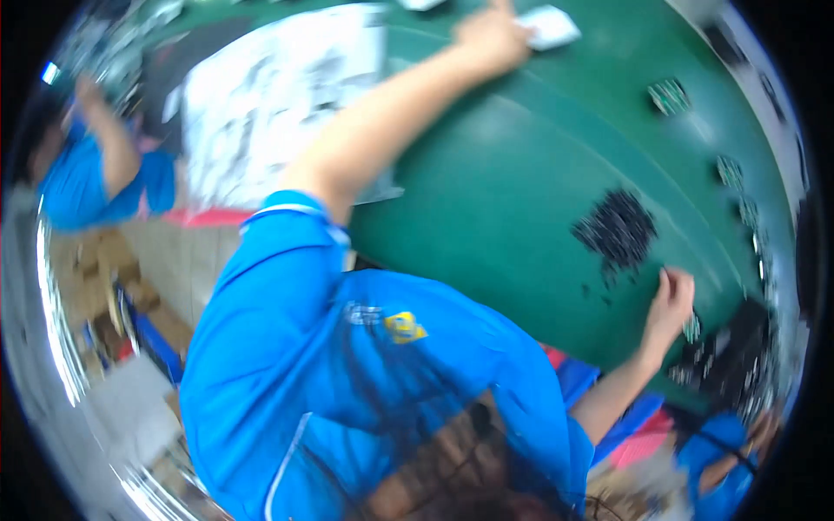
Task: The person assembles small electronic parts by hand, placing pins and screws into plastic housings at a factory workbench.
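My left arm reaches across to the far edge of the view. My left hand (pixel 493 42) is blurred there, one finger pointing away from me, and its side meets or overlaps a small white piece (pixel 552 28); whether it grips that piece does not show. At the right, my right hand (pixel 672 302) is closed, thumb and fingers drawn together at the tips. Anything between them is too small to make out. Just beyond that hand lies a loose pile of small black parts (pixel 617 230), with a few strays on its near side.
The green tabletop (pixel 478 200) curves around me. A large white sheet (pixel 278 104) with dark smudges covers its left part. Green circuit boards (pixel 669 97) are spaced along the right. Other people in blue sit at the far left (pixel 109 178) and lower right (pixel 717 451).
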`<state>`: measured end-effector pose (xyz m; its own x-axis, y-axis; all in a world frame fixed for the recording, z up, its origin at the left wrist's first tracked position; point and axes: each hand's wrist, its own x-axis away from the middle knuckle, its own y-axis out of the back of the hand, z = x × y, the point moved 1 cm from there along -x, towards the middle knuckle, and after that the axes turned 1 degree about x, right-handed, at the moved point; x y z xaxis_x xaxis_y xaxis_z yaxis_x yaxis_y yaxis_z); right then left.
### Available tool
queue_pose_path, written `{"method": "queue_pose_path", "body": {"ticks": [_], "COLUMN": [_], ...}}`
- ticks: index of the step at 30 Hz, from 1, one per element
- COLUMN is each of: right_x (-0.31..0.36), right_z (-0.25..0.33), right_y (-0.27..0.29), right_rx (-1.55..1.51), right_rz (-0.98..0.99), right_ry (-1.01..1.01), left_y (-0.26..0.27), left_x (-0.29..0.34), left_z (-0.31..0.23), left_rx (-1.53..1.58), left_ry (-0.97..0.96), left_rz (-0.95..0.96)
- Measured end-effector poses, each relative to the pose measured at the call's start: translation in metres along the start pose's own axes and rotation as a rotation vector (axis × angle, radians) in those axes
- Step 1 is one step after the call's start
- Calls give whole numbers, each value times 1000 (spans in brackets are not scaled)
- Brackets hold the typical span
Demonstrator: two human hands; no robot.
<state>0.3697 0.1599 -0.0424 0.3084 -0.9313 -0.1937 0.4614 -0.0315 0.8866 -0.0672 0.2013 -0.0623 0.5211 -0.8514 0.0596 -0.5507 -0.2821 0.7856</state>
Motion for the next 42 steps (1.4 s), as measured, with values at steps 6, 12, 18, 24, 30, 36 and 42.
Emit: {"method": "queue_pose_path", "body": {"ticks": [6,12,18,24,30,36,42], "right_x": [4,4,-11,-15,-17,-16,-16], "right_z": [-5,-1,51,105,118,122,136], "right_y": [-2,11,2,-18,-25,-45,-52], "right_rx": [267,115,-429,-595,-405,-727,-792], "right_rz": [79,30,-13,20,-47,50,88], "right_ry": [57,-53,-117,-16,130,74,106], "left_y": [50,121,146,121,132,131,142], "left_x": [134,195,175,149,173,192,184], "left_z": [-25,68,133,128,127,124,104], "left_rx": [-96,-254,-728,-821,-694,-517,-412], "left_ry": [-715,-538,-453,-397,-471,-471,-257], "left_rz": [-193,-206,-245,-227,-287,19,215]}}
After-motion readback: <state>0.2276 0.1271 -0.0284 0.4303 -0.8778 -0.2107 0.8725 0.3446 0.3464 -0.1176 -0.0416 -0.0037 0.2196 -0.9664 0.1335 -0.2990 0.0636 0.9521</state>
